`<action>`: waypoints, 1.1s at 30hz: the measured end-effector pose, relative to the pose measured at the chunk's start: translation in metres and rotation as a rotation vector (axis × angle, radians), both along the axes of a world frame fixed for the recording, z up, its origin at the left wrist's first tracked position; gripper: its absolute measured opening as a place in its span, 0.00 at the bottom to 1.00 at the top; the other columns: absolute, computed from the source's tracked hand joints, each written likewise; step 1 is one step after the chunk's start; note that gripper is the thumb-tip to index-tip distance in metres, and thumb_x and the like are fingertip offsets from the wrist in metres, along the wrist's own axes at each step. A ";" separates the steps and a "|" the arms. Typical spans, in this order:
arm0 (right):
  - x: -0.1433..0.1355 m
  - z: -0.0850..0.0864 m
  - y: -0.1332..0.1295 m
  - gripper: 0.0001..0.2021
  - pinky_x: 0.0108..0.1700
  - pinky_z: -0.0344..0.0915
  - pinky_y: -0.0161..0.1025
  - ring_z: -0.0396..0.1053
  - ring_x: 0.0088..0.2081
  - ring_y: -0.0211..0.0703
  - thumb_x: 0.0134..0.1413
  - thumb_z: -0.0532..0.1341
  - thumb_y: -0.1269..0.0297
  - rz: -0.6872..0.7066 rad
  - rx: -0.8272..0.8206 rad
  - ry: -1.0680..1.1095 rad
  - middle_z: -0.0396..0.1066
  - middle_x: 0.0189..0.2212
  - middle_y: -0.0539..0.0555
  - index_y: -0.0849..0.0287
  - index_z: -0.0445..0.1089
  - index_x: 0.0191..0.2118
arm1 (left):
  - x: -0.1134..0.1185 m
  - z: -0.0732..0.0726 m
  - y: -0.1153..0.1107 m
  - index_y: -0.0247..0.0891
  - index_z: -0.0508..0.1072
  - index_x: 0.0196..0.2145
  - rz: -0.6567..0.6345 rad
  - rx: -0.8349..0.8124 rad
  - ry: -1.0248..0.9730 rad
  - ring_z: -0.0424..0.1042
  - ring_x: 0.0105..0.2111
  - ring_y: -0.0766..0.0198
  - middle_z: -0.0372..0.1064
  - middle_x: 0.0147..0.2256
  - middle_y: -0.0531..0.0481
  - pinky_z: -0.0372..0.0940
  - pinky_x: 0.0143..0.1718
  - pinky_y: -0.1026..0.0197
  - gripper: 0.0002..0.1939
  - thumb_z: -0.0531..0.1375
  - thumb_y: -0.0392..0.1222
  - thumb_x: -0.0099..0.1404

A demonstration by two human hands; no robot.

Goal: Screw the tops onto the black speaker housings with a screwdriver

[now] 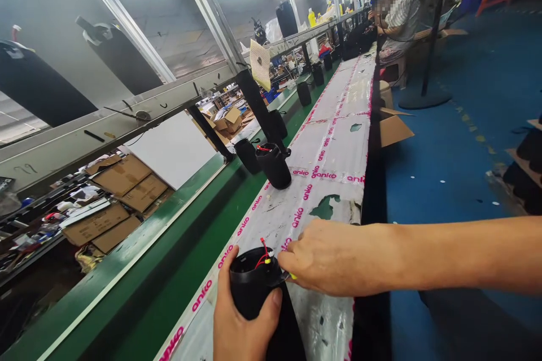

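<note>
My left hand (243, 321) is wrapped round a black cylindrical housing (249, 292), thumb in front and fingers behind. The housing stands upright with its open top toward me. Red wires (261, 260) with small red, white and yellow ends stick up out of the opening. At the right side of the rim, my right hand (315, 259) is closed on a small tool with a yellow part (292, 276). Its dark tip touches or lies very near the rim, and most of it is hidden by my fingers. Beyond my hands stands another black housing (274, 168) with red wire inside.
A bench (334, 141) covered in pink-lettered film runs away from me beside a green conveyor belt (182, 237). More black housings (304, 93) line the belt. A seated person (400, 17) works at the far end near a stand fan (427, 67). Cardboard boxes (127, 180) lie left.
</note>
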State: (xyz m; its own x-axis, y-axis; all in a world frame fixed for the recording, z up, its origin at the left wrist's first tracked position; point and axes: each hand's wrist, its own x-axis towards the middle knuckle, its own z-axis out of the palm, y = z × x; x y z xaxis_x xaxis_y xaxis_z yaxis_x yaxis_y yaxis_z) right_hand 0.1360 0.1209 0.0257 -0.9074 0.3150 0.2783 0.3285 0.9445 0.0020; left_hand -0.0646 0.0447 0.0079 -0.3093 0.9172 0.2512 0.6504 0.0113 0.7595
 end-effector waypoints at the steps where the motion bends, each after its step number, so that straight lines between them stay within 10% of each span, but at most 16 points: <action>1: 0.001 0.003 0.000 0.02 0.22 0.42 0.42 0.68 0.24 0.41 0.61 0.58 0.72 0.005 0.001 -0.026 0.71 0.26 0.50 0.62 0.67 0.39 | 0.002 0.001 -0.001 0.44 0.61 0.60 0.016 -0.011 0.009 0.66 0.55 0.48 0.67 0.55 0.45 0.57 0.61 0.44 0.41 0.65 0.56 0.50; 13: 0.005 0.010 -0.006 0.05 0.19 0.42 0.41 0.69 0.25 0.42 0.55 0.59 0.77 0.002 0.011 -0.140 0.72 0.28 0.53 0.63 0.68 0.37 | 0.023 0.000 -0.005 0.43 0.60 0.59 0.157 0.034 0.178 0.66 0.55 0.44 0.64 0.56 0.42 0.62 0.57 0.41 0.41 0.64 0.57 0.50; 23: -0.010 -0.016 0.004 0.11 0.23 0.48 0.40 0.70 0.25 0.44 0.68 0.51 0.61 -0.047 -0.043 0.116 0.74 0.28 0.53 0.62 0.66 0.42 | -0.015 0.001 0.006 0.44 0.63 0.59 -0.128 -0.029 -0.230 0.65 0.56 0.45 0.68 0.54 0.46 0.53 0.61 0.44 0.43 0.65 0.63 0.49; 33: -0.009 -0.034 0.007 0.14 0.32 0.59 0.38 0.70 0.30 0.40 0.70 0.47 0.60 0.106 -0.171 0.543 0.73 0.32 0.54 0.63 0.65 0.44 | -0.014 -0.004 0.006 0.39 0.62 0.57 -0.090 -0.090 -0.573 0.73 0.46 0.46 0.73 0.47 0.44 0.68 0.43 0.54 0.47 0.67 0.62 0.43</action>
